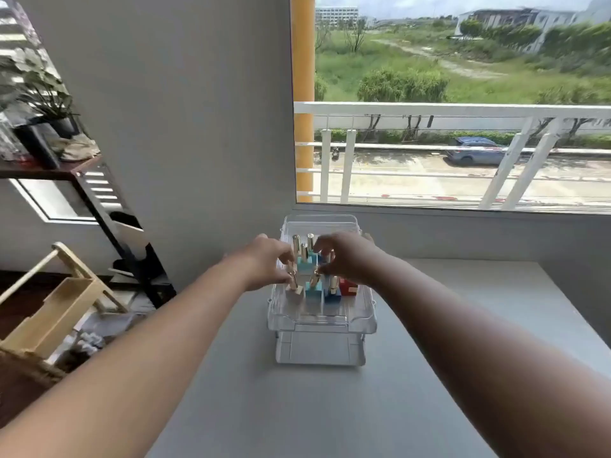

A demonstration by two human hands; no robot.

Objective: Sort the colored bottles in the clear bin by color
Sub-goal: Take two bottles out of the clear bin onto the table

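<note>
On the grey table [429, 325] before you, close to the wall under the window, the clear bin [322, 320] holds the gold-capped bottles. Your left hand [267, 262] pinches the cap of the beige bottle [295, 291] at the bin's front left. Your right hand [345, 256], fingers curled, pinches the cap of the tilted light blue bottle [313, 290] just beside it. A dark blue bottle [332, 295] and a red bottle [348, 286] stand further right, and more light blue bottles [303, 263] stand behind.
</note>
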